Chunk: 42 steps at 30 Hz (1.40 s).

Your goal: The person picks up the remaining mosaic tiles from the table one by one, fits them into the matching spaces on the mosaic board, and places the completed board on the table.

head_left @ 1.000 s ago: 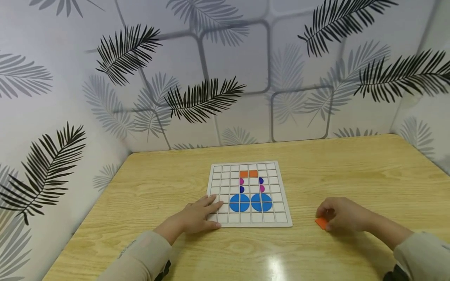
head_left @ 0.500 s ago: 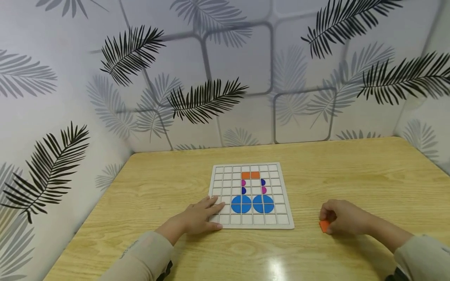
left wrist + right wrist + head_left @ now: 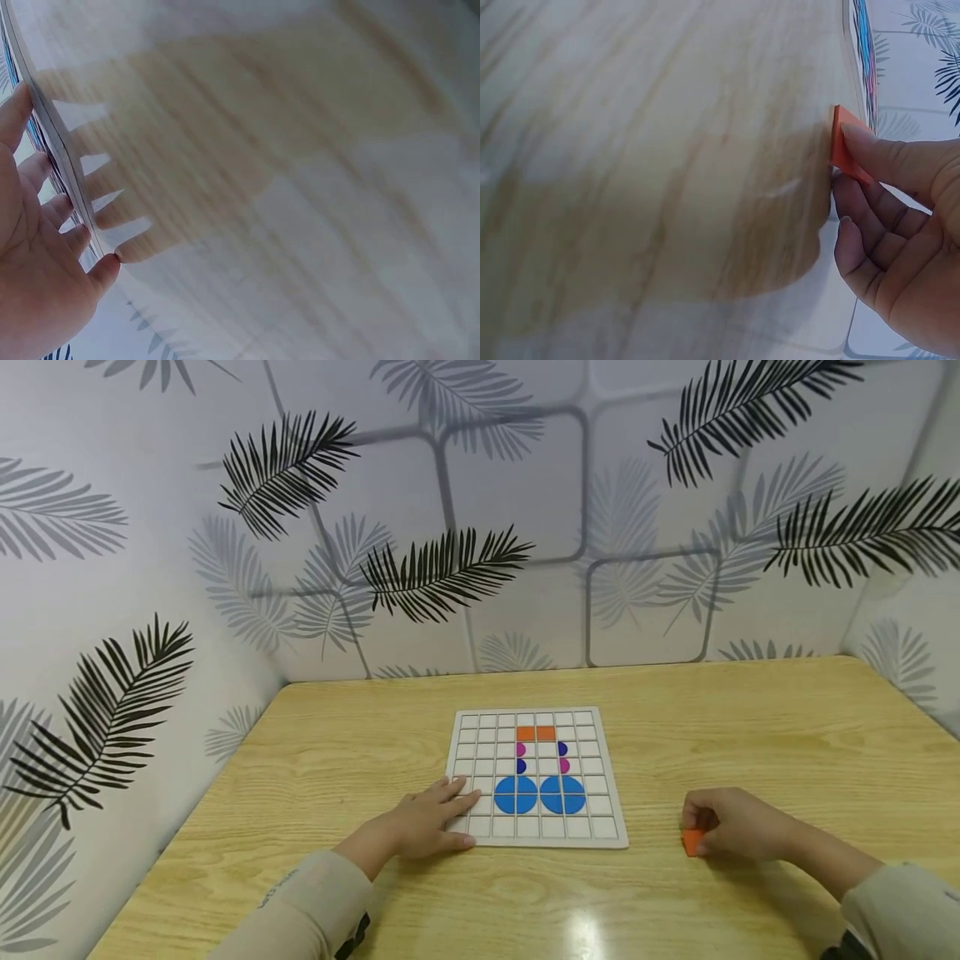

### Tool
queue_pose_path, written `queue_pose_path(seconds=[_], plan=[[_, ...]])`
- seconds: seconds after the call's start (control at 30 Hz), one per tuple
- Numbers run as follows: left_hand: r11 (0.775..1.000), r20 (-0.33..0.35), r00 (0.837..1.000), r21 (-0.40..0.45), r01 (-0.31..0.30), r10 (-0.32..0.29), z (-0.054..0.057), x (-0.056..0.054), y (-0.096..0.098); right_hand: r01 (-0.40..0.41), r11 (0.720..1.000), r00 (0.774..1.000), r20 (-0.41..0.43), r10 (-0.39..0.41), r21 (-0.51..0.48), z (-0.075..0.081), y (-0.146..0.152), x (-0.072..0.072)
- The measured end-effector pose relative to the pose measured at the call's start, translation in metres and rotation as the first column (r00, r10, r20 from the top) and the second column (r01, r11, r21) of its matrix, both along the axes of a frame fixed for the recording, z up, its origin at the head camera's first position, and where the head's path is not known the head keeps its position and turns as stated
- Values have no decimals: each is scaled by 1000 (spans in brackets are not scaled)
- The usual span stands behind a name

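Observation:
A white gridded board (image 3: 622, 838) lies on the wooden table. My left hand (image 3: 429, 823) rests over its near left corner, fingers spread, thumb along the front edge. To the right of the board, my right hand (image 3: 738, 827) pinches an orange square tile (image 3: 846, 146) between thumb and fingers, low over the tabletop. Two orange tiles (image 3: 527, 733) sit side by side near the board's far edge. Below them are magenta half-circles (image 3: 565, 766) and dark blue half-circles (image 3: 562, 749). Nearer me, blue quarter pieces (image 3: 506, 787) form two discs.
The light wooden table (image 3: 337, 735) extends on both sides of the board and in front of it. A white wall (image 3: 517, 602) with a leaf pattern stands along its back and left. Light glares off the tabletop near the front.
The orange tile has turned a little in my right hand's fingers, and less of it shows. My left hand has stayed on the board. The head view has shifted slightly.

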State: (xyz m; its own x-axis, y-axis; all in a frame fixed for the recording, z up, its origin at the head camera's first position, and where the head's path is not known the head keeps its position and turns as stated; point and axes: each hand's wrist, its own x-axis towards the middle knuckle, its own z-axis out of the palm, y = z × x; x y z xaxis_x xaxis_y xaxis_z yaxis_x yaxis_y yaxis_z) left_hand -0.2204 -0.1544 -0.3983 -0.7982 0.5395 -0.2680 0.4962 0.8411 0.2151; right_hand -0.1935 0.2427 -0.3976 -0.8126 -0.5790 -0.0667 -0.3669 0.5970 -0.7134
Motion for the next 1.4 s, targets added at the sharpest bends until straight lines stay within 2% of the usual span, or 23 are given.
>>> queue_pose_path(seconds=[0.23, 0.53, 0.73, 0.87, 1.07, 1.4], plan=[[1000, 21, 1000, -3, -19, 19, 9, 2, 2, -18, 999, 1000, -13, 17, -32, 3, -4, -4], [1000, 22, 999, -10, -23, 23, 8, 0, 1, 37, 993, 999, 40, -33, -109, 6, -12, -8], [1000, 24, 999, -6, -26, 26, 9, 1, 1, 71, 988, 997, 35, -67, -140, 10, -22, -14], [1000, 24, 999, 1, -24, 24, 8, 1, 2, 99, 985, 995, 29, -96, -141, 12, -30, -20], [1000, 36, 999, 5, -21, 21, 4, 0, 0, 156, 978, 987, 61, -149, -141, 14, -45, -33], [1000, 23, 1000, 6, -6, 6, 5, 1, 0, 236, 958, 971, 75, -226, -165, 19, -67, -57]])
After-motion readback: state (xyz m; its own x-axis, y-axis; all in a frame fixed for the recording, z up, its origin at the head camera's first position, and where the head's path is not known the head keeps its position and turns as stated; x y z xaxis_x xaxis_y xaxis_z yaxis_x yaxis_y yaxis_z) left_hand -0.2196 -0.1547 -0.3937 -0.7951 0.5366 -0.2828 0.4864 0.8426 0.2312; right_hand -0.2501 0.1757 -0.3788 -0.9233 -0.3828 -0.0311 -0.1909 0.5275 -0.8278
